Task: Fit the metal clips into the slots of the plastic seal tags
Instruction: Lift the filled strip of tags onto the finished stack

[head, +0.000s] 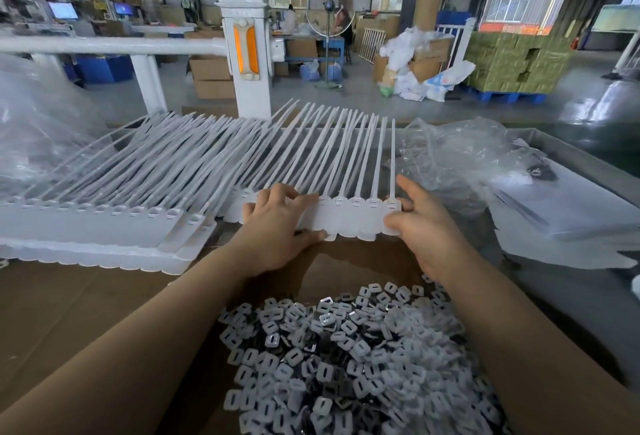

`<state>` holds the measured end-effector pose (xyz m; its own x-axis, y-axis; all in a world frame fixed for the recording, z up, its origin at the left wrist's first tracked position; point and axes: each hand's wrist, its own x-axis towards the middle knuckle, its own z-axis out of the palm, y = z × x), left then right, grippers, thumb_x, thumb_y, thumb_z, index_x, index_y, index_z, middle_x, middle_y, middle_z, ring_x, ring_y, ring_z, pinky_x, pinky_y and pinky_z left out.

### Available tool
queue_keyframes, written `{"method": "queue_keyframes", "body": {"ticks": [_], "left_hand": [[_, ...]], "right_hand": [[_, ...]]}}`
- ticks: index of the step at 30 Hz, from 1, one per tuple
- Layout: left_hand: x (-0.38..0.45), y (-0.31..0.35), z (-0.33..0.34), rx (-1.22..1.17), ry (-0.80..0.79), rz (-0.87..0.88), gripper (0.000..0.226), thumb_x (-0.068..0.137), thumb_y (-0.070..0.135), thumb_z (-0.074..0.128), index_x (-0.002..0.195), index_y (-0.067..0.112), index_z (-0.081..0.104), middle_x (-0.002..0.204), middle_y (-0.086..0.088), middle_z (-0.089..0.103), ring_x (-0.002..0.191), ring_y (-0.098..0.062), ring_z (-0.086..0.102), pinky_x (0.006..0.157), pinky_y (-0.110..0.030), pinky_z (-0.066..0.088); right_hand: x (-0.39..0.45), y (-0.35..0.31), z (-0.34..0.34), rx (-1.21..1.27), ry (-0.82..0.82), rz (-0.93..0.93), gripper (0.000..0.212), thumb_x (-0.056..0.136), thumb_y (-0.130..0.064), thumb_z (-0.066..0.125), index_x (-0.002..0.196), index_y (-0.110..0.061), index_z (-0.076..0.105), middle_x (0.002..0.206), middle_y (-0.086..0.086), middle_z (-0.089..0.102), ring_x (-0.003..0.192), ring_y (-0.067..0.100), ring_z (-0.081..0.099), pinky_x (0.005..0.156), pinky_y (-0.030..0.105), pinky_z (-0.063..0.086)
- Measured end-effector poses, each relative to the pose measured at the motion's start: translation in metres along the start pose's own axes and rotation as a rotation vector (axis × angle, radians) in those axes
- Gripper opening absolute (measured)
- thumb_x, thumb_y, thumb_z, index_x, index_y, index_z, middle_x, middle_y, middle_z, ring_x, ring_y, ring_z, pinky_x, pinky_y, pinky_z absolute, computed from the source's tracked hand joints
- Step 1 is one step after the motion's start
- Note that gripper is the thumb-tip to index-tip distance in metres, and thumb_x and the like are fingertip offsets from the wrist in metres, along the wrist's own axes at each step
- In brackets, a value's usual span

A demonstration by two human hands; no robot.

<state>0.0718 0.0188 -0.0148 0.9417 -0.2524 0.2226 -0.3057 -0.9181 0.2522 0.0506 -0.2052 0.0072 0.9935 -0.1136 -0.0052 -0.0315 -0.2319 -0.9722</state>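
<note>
Strips of seal tags: we are seeing two groups; the strip of seal tags [346,216] we are holding is lying crosswise at the middle of the table [571,296], about nine joined tags as far as we can count, its thin tails fanning away from us; the stack of strips [104,223] is sitting to the left, too many layers to count
Metal clips: the heap of metal clips [346,358] is lying nearest us, between our forearms, well over a hundred pieces, white faces and dark metal mixed; we are not counting them exactly
Left grip: our left hand [273,227] is grasping the strip near its left part; fingers are curling over the top edge of the tag heads, thumb is pressing the lower edge
Right grip: our right hand [419,223] is pinching the strip's right end; thumb is lying on the last tag's face, fingers are reaching behind it, partly spread
Slots: small slots are showing along the tag heads, just below where the tails start; whether any clip is seated we cannot tell
Surface: brown cardboard [69,313] is covering the table under the clips and strips; crumpled clear plastic bags [460,154] are lying at the right and far left
Room: a white post with an orange reflector [246,54] is standing beyond the table; cardboard boxes, stacked green cartons on a blue pallet [512,64] and a standing fan are filling a factory floor with large windows
</note>
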Motion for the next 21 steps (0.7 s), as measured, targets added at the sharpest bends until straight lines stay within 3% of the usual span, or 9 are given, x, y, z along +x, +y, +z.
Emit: {"method": "queue_keyframes", "body": {"ticks": [2, 3, 6, 8, 10, 12, 15, 18, 21], "left_hand": [[0.002, -0.001, 0.001, -0.012, 0.005, -0.047, 0.074, 0.084, 0.071, 0.051, 0.148, 0.043, 0.027, 0.143, 0.000, 0.030, 0.136, -0.026, 0.023, 0.109, -0.049, 0.023], [0.002, -0.001, 0.001, -0.009, 0.006, -0.070, 0.075, 0.084, 0.073, 0.050, 0.148, 0.043, 0.028, 0.143, 0.001, 0.029, 0.136, -0.026, 0.022, 0.109, -0.049, 0.022], [0.003, -0.003, 0.000, 0.016, -0.005, -0.119, 0.076, 0.082, 0.078, 0.045, 0.147, 0.042, 0.027, 0.146, 0.001, 0.028, 0.136, -0.026, 0.022, 0.108, -0.051, 0.021], [0.003, -0.004, 0.000, 0.044, -0.025, -0.140, 0.075, 0.083, 0.076, 0.044, 0.147, 0.042, 0.025, 0.148, 0.001, 0.026, 0.137, -0.028, 0.022, 0.108, -0.052, 0.021], [0.003, -0.002, -0.002, 0.078, -0.053, -0.153, 0.076, 0.086, 0.074, 0.044, 0.150, 0.039, 0.021, 0.151, 0.000, 0.024, 0.138, -0.029, 0.021, 0.109, -0.053, 0.020], [0.002, 0.002, -0.005, 0.093, -0.097, -0.167, 0.085, 0.084, 0.075, 0.046, 0.153, 0.037, 0.016, 0.155, -0.002, 0.022, 0.141, -0.030, 0.019, 0.111, -0.054, 0.019], [0.002, 0.003, -0.023, 0.110, -0.121, -0.174, 0.098, 0.077, 0.079, 0.052, 0.156, 0.036, 0.010, 0.159, -0.004, 0.021, 0.146, -0.030, 0.018, 0.114, -0.056, 0.015], [0.004, -0.011, -0.052, 0.250, -0.057, -0.220, 0.101, 0.075, 0.077, 0.057, 0.154, 0.037, 0.008, 0.160, -0.009, 0.023, 0.147, -0.034, 0.020, 0.114, -0.061, 0.014], [0.000, -0.038, -0.080, 0.329, -0.152, -0.416, 0.104, 0.076, 0.077, 0.057, 0.155, 0.028, 0.011, 0.161, -0.016, 0.020, 0.148, -0.040, 0.017, 0.114, -0.064, 0.011]], "right_hand": [[-0.004, -0.002, 0.002, -0.117, -0.028, -0.059, 0.085, 0.087, 0.010, 0.055, 0.156, -0.029, 0.025, 0.138, -0.003, 0.055, 0.110, 0.028, 0.062, 0.096, 0.044, 0.051], [-0.006, -0.003, 0.002, -0.164, -0.049, -0.082, 0.086, 0.087, 0.006, 0.058, 0.156, -0.031, 0.024, 0.138, -0.001, 0.054, 0.108, 0.029, 0.062, 0.095, 0.041, 0.052], [-0.009, -0.003, 0.002, -0.304, -0.156, -0.129, 0.089, 0.086, -0.004, 0.067, 0.155, -0.037, 0.022, 0.131, -0.003, 0.047, 0.080, 0.004, 0.059, 0.057, 0.013, 0.049], [-0.010, -0.001, 0.003, -0.407, -0.227, -0.180, 0.086, 0.088, -0.006, 0.066, 0.155, -0.038, 0.022, 0.131, 0.001, 0.045, 0.074, -0.007, 0.051, 0.053, 0.010, 0.041], [-0.011, -0.001, 0.005, -0.551, -0.240, -0.280, 0.077, 0.093, -0.009, 0.062, 0.155, -0.036, 0.025, 0.153, -0.001, 0.035, 0.111, -0.001, 0.049, 0.089, 0.008, 0.042], [-0.011, 0.001, 0.006, -0.680, -0.203, -0.322, 0.068, 0.097, -0.015, 0.058, 0.154, -0.035, 0.027, 0.163, -0.004, 0.021, 0.146, 0.015, 0.023, 0.113, 0.025, 0.024], [-0.010, 0.003, 0.006, -0.838, -0.163, -0.295, 0.066, 0.098, -0.031, 0.057, 0.154, -0.042, 0.024, 0.166, -0.005, 0.009, 0.152, 0.024, 0.005, 0.120, 0.045, 0.015], [-0.013, 0.002, 0.006, -0.880, -0.177, -0.333, 0.071, 0.095, -0.045, 0.058, 0.152, -0.050, 0.016, 0.166, -0.009, 0.001, 0.152, 0.030, 0.001, 0.120, 0.051, 0.010], [-0.017, 0.000, 0.010, -0.925, -0.219, -0.434, 0.074, 0.094, -0.049, 0.057, 0.150, -0.056, 0.010, 0.165, -0.014, -0.005, 0.151, 0.031, -0.002, 0.119, 0.053, 0.009]]}}
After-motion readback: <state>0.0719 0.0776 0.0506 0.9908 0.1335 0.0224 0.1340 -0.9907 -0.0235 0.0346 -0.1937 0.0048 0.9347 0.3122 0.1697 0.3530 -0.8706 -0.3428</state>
